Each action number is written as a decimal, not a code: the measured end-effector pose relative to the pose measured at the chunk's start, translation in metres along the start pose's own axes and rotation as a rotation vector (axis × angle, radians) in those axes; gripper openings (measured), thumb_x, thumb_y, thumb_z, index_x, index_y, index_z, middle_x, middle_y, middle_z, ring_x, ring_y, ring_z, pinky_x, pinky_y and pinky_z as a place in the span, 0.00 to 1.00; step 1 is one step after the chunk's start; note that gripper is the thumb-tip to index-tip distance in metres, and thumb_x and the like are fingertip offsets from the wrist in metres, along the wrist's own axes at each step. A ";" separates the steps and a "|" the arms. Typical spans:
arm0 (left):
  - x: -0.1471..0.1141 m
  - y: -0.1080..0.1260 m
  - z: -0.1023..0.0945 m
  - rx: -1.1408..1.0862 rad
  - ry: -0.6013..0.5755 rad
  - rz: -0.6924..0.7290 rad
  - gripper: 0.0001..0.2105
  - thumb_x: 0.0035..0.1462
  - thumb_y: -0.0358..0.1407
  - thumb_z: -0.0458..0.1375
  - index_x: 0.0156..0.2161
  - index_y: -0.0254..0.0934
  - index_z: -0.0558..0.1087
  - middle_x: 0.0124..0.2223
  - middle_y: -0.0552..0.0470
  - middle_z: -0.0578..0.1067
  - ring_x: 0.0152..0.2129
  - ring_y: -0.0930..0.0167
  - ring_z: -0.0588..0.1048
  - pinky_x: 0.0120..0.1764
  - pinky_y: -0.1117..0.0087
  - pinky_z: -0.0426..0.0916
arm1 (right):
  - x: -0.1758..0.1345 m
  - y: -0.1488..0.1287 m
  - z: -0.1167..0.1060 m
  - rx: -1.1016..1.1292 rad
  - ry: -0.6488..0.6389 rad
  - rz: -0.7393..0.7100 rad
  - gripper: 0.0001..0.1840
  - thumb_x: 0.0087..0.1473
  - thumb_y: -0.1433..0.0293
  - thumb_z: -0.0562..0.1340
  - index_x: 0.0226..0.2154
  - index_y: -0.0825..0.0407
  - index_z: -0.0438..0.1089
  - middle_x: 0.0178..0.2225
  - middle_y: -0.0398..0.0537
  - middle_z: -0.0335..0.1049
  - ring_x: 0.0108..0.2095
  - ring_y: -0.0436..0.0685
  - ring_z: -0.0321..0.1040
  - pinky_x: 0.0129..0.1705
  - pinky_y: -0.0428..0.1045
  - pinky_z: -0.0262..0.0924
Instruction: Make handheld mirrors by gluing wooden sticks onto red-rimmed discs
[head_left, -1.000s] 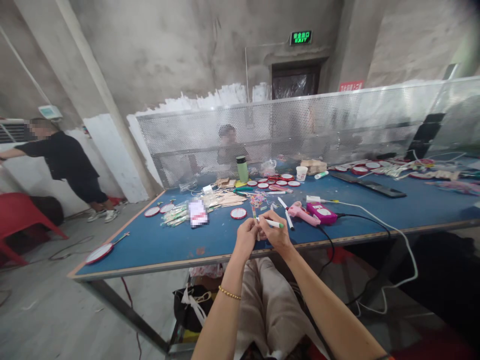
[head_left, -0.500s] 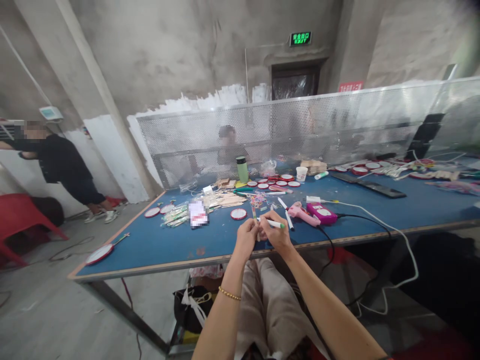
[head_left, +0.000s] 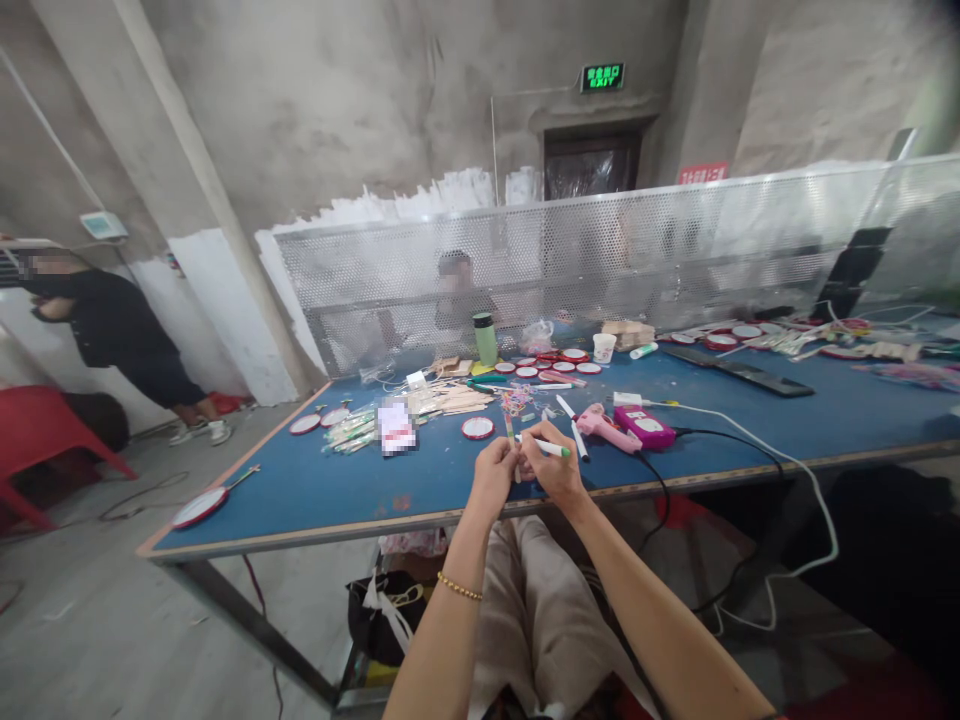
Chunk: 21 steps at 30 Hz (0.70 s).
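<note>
Two hands meet just over the near edge of the blue worktop (head_left: 337,490). The right hand (head_left: 559,472) is closed around a white marker with a green cap (head_left: 546,447), which lies across its fingers and points left toward the other hand. The left hand (head_left: 493,475) pinches a thin stick (head_left: 511,440) that stands nearly upright between its fingertips; the marker's tip sits at the stick. A gold bracelet (head_left: 459,587) circles the left wrist.

Just beyond the hands lie a red-rimmed disc (head_left: 477,427), a heap of small coloured bits (head_left: 516,400) and a spread of wooden sticks (head_left: 450,398). To the right, a pink glue gun (head_left: 606,427) rests beside a magenta box (head_left: 644,426), with black and white cables trailing off the edge. More red-rimmed discs (head_left: 551,366) cluster farther back near a green bottle (head_left: 485,338) and a paper cup (head_left: 603,347). A perforated screen (head_left: 675,240) stands along the far side, with a seated person (head_left: 457,295) behind it. Another person in black (head_left: 112,325) stands at the left near a red chair (head_left: 37,430).
</note>
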<state>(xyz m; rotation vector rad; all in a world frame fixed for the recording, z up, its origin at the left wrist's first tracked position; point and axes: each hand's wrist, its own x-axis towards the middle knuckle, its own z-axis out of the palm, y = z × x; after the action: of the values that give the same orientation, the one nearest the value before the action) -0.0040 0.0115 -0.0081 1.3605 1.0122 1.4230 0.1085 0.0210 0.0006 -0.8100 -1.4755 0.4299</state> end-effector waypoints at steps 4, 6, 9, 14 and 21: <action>0.000 0.000 0.000 0.010 0.013 0.001 0.15 0.48 0.44 0.62 0.24 0.36 0.65 0.22 0.58 0.65 0.22 0.75 0.65 0.27 0.74 0.64 | 0.001 -0.002 -0.001 0.005 -0.016 0.011 0.12 0.54 0.64 0.57 0.21 0.49 0.61 0.18 0.41 0.65 0.17 0.49 0.61 0.20 0.45 0.58; -0.001 0.001 0.000 0.004 0.013 -0.001 0.14 0.47 0.44 0.62 0.24 0.36 0.65 0.23 0.58 0.65 0.22 0.75 0.65 0.27 0.75 0.64 | 0.001 -0.003 -0.001 0.000 -0.018 -0.003 0.12 0.54 0.65 0.56 0.21 0.49 0.61 0.18 0.41 0.65 0.17 0.49 0.61 0.21 0.45 0.58; -0.001 0.003 0.001 -0.019 -0.001 -0.012 0.14 0.47 0.44 0.61 0.24 0.36 0.64 0.23 0.58 0.65 0.22 0.75 0.65 0.26 0.75 0.64 | 0.001 -0.003 -0.001 -0.002 -0.009 -0.018 0.12 0.54 0.65 0.56 0.21 0.50 0.62 0.19 0.41 0.65 0.18 0.49 0.61 0.21 0.45 0.58; -0.003 0.008 0.003 -0.027 0.004 -0.018 0.15 0.46 0.45 0.61 0.23 0.36 0.63 0.22 0.59 0.63 0.20 0.76 0.63 0.24 0.75 0.63 | 0.001 -0.001 0.000 -0.010 0.002 -0.014 0.12 0.53 0.65 0.56 0.21 0.50 0.62 0.17 0.40 0.64 0.17 0.49 0.61 0.19 0.44 0.57; -0.003 0.007 0.002 0.003 0.003 -0.011 0.14 0.46 0.44 0.60 0.24 0.36 0.64 0.23 0.58 0.65 0.22 0.76 0.64 0.26 0.75 0.63 | 0.001 0.002 0.001 0.014 -0.003 0.006 0.11 0.54 0.65 0.57 0.23 0.50 0.63 0.19 0.40 0.65 0.17 0.49 0.62 0.20 0.44 0.58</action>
<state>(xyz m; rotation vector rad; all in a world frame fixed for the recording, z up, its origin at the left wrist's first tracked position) -0.0024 0.0064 -0.0017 1.3538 1.0225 1.4166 0.1082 0.0231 -0.0003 -0.8032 -1.4710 0.4460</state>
